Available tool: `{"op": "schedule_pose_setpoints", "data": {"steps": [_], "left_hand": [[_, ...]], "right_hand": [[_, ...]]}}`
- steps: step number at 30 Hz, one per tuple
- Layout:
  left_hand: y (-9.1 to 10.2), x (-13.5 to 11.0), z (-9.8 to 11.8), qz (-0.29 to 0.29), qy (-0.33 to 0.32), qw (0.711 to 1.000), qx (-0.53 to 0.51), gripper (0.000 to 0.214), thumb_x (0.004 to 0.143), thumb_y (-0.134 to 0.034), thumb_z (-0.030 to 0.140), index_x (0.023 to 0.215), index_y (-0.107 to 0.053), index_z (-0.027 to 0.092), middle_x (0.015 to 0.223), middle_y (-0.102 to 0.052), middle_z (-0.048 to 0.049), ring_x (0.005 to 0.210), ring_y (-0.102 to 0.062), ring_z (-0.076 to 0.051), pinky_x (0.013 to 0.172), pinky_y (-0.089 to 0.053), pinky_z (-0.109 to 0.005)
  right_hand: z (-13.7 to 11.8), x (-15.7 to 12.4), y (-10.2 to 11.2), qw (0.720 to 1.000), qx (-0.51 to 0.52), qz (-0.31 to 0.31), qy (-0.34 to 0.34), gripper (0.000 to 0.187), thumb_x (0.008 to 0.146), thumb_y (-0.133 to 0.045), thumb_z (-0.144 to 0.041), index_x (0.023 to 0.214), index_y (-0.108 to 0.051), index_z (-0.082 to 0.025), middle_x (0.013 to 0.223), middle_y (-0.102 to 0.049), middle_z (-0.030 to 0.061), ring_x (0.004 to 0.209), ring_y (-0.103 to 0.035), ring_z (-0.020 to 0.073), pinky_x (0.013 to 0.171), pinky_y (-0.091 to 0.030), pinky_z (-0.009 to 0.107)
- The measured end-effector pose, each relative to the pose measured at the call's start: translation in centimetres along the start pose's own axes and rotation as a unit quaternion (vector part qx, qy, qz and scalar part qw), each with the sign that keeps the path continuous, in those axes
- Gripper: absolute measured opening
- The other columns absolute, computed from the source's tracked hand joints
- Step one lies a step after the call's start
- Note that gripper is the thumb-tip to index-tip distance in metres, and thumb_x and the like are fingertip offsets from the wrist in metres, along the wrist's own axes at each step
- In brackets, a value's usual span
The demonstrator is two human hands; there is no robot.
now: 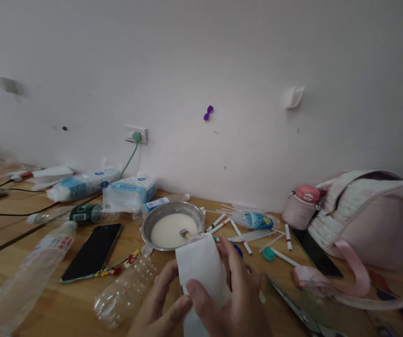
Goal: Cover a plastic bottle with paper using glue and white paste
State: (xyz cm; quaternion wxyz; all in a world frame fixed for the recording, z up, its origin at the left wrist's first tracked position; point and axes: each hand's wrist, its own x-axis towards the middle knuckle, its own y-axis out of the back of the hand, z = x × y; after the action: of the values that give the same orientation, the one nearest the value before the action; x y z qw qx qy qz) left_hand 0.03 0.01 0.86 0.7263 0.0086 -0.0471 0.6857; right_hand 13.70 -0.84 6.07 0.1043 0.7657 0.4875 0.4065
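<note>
White paper (pixel 201 267) gripped by left hand (pixel 157 304) and right hand (pixel 234 295), metal bowl (pixel 173 224) just beyond, bottle (pixel 126 292) close left.

No readable txt; labels on bottle (pixel 84 213) & tissue packs (pixel 129 191) too blurry.

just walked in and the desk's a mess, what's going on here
A person holds a white sheet of paper in both hands, the left hand at its lower edge and the right hand wrapped across its front. Just beyond it a metal bowl holds a white liquid with a small tool resting in it. Empty plastic bottles, a phone and scattered marker pens lie around on the wooden table.
</note>
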Motion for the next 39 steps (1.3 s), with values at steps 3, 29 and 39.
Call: {"op": "schedule_pose_setpoints", "data": {"steps": [3,29,39], "left_hand": [[0.2,-0.1,-0.6,0.028,-0.043,0.997,0.066,0.049,0.067,-0.066,0.052,0.113,-0.059,0.034,0.121,-0.060,-0.0022,0.123,-0.041,-0.031,0.104,-0.030,-0.040],[0.3,0.3,0.4,0.001,0.242,0.845,-0.477,0.022,0.060,-0.075,0.022,0.081,-0.076,0.024,0.083,-0.077,-0.0031,0.099,-0.064,-0.032,0.095,-0.043,-0.042],[-0.3,0.1,2.6,-0.029,0.278,0.834,-0.476,0.027,0.067,-0.065,0.014,0.092,-0.073,0.020,0.082,-0.077,-0.0056,0.095,-0.066,-0.033,0.091,-0.045,-0.043]], "right_hand": [[-0.2,0.1,-0.1,0.999,0.013,0.027,-0.012,0.062,0.065,-0.055,-0.036,0.124,-0.039,-0.030,0.106,-0.065,0.0032,0.099,-0.054,0.0330,0.077,-0.047,0.048],[1.9,0.8,0.0,0.950,0.020,-0.007,0.310,0.060,0.091,-0.001,-0.052,0.127,-0.045,-0.033,0.134,-0.049,-0.0086,0.122,-0.045,0.0142,0.110,-0.002,0.032],[3.9,0.8,1.1,0.910,-0.077,0.018,0.408,0.049,0.095,-0.017,-0.048,0.121,-0.052,-0.028,0.129,-0.052,-0.0107,0.128,-0.038,0.0145,0.111,-0.005,0.039]]}}
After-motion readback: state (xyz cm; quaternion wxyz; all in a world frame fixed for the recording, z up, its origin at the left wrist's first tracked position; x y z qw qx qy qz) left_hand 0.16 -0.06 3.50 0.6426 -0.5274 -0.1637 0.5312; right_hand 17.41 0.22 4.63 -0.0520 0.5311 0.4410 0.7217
